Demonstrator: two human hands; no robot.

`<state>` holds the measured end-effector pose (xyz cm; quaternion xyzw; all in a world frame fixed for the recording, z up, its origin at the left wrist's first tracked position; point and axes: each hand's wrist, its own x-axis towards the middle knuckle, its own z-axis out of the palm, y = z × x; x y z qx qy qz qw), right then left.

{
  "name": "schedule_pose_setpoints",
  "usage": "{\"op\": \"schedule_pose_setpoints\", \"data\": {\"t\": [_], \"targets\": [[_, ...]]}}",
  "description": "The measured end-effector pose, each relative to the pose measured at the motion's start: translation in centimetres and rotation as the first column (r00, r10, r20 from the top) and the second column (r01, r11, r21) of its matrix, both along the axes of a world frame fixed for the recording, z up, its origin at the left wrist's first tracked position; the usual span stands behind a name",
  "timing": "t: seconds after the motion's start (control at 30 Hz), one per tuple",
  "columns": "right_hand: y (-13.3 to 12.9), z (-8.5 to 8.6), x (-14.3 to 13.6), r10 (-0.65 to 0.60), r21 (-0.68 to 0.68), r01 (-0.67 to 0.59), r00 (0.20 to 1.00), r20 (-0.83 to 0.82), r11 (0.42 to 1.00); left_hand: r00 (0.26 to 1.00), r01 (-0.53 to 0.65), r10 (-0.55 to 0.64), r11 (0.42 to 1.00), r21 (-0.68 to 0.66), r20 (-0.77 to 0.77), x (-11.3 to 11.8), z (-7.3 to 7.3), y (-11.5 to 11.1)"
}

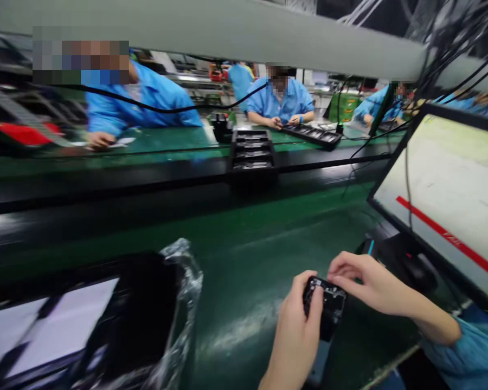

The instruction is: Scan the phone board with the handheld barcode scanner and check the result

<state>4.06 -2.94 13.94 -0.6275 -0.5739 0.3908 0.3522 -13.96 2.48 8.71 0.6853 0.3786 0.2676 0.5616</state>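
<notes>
An opened smartphone [332,299], its inner circuit board exposed near the top, sits low at the right of centre. My left hand [299,330] is wrapped around its left side, thumb lying over the board. At the phone's upper right corner is my right hand [364,279], with thumb and fingertips pinched together. Whatever the pinch holds, if anything, is too small to make out, and I cannot tell whether those fingertips touch the phone.
A monitor [451,200] with a red bar stands at right, a black mouse [418,271] below it. Lower left lies a black tray [146,309] with white-faced pieces and clear plastic wrap [187,292]. Beyond the dark rail, co-workers in blue sit near black slotted trays [252,149].
</notes>
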Motion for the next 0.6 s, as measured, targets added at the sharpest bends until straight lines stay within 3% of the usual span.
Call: {"op": "schedule_pose_setpoints", "data": {"t": [0.13, 0.3, 0.6], "targets": [[-1.7, -2.2, -0.5, -0.127, -0.101, 0.11, 0.975, -0.181, 0.989, 0.996, -0.034, 0.032, 0.999, -0.032, -0.079, 0.0, 0.4, -0.4], [-2.2, -4.1, -1.6, -0.239, -0.073, 0.227, 0.937, -0.255, 0.971, 0.993, -0.049, 0.045, 0.998, -0.035, -0.113, 0.5, 0.3, -1.5], [-2.5, -3.2, -0.4, -0.168, -0.143, 0.127, 0.932, -0.321, 0.982, 0.983, -0.059, 0.07, 0.996, 0.066, -0.171, 1.9, 0.6, -2.2]]}}
